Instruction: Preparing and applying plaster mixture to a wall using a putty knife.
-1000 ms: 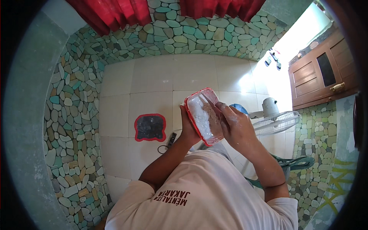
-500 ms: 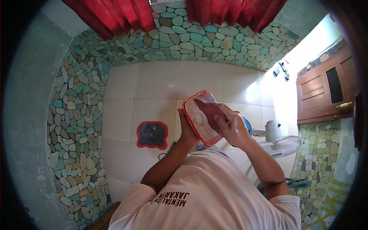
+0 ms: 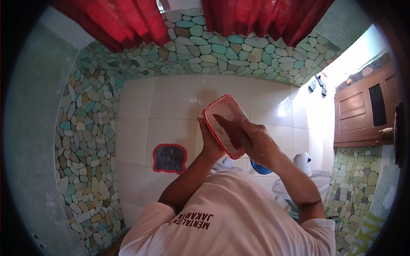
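Observation:
A red-rimmed tub (image 3: 226, 106) is tilted in front of my chest, its inside coated with whitish paste (image 3: 218, 129). My left hand (image 3: 210, 144) is wrapped round the tub's left side and lower edge, with some fingers hidden beneath it. Inside the tub, a flat dark-red scraper (image 3: 229, 130) lies against the paste, its pointed corner towards the upper left. The scraper's near end is gripped by my right hand (image 3: 261, 144), fingers closed over it at the tub's right rim.
On the tiled floor, a dark mat with a red border (image 3: 170, 158) lies to the left. A white fan (image 3: 303, 179) and a blue round object (image 3: 260, 167) are at the right. Sandals (image 3: 318, 88) lie near the bright doorway, by a brown door (image 3: 361, 104). Red curtains (image 3: 265, 19) hang ahead.
The scraper has shifted lower and turned inside the tub, with my right hand turning along. The tub is a little farther from my chest. The room view has shifted slightly, uncovering more of the blue object.

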Demonstrator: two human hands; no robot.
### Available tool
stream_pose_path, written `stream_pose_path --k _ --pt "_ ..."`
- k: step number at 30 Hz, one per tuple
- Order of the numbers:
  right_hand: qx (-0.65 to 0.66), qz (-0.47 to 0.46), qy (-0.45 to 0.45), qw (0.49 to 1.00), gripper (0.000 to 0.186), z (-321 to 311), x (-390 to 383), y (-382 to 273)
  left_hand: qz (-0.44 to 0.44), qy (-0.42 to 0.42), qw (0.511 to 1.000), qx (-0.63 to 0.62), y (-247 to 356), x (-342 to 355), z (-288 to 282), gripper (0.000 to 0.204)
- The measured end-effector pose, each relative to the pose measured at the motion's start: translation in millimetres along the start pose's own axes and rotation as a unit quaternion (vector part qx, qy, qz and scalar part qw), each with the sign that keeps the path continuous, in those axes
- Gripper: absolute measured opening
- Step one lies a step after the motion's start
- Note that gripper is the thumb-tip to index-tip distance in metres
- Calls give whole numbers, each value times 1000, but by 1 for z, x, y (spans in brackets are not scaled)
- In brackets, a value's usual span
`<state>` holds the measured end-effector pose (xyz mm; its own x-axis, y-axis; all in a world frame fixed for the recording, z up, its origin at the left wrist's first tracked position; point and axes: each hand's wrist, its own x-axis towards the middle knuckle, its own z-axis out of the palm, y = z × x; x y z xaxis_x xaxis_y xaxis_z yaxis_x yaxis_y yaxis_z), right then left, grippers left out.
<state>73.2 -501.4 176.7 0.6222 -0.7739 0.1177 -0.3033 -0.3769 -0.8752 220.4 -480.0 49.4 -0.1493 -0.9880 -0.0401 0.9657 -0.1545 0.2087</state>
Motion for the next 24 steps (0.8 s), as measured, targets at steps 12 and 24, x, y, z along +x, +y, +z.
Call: stream_pose_path --k 12,24 --pt "-197 33 71 977 31 -39 71 -20 -109 -70 991 -34 31 93 -6 89" --pt "-33 86 138 986 40 -85 108 45 -153 -33 987 30 22 170 46 52"
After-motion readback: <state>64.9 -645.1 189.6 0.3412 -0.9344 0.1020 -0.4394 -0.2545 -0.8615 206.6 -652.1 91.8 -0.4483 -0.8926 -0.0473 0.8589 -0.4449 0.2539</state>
